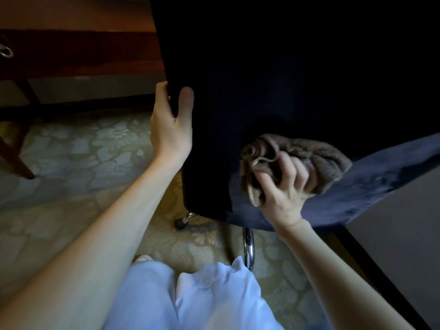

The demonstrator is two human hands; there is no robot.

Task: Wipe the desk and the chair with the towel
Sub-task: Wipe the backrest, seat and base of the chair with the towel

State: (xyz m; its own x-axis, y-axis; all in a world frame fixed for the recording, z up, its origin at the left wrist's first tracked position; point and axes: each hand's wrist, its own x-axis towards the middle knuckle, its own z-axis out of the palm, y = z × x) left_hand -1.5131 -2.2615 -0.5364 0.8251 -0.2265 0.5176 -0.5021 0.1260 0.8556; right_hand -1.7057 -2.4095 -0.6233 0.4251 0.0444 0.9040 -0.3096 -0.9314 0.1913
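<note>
At the crease where the back of the chair [250, 67] meets its seat, the right hand [283, 186] has its fingers clenched round the bunched brown towel [316, 153] and presses it against the dark upholstery. The left hand [170, 125] grips the back's side edge, thumb in front. Chair wiping looks under way, with the seat front and chrome leg [248, 244] probably left. The desk [83, 44] stands well apart; its tabletop does not show, so its state cannot be told.
</note>
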